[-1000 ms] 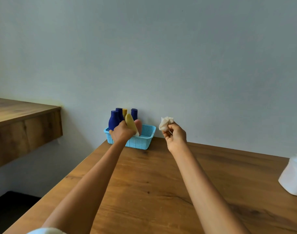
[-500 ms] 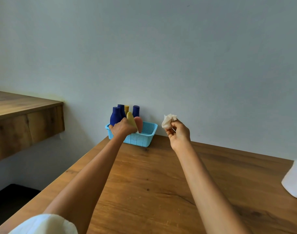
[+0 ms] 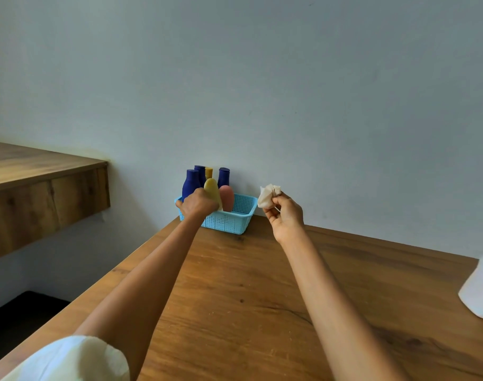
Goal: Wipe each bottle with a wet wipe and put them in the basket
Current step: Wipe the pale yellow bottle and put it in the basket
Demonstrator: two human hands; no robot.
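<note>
Left hand [image 3: 197, 204] grips the yellow bottle [image 3: 212, 191] low on its body, fingers curled round it, bottle tilted, its lower end inside the basket [image 3: 239, 221]. Can't tell if it sits on the basket floor. Basket is light blue, at the far left corner of the desk [image 3: 262, 298], against the wall. Already in it: pink bottle [image 3: 227, 198] just right of the yellow one, three dark blue bottles [image 3: 190, 182] upright behind, and a second yellow cap [image 3: 209, 171] showing between them. Right hand [image 3: 285, 215] is raised right of the basket, not touching it, fingers pinching a crumpled wipe [image 3: 268, 194]. White pack [image 3: 479, 290] at the right desk edge, cut off by the frame. Wooden shelf [image 3: 42, 171] on the left, well apart from the desk.
</note>
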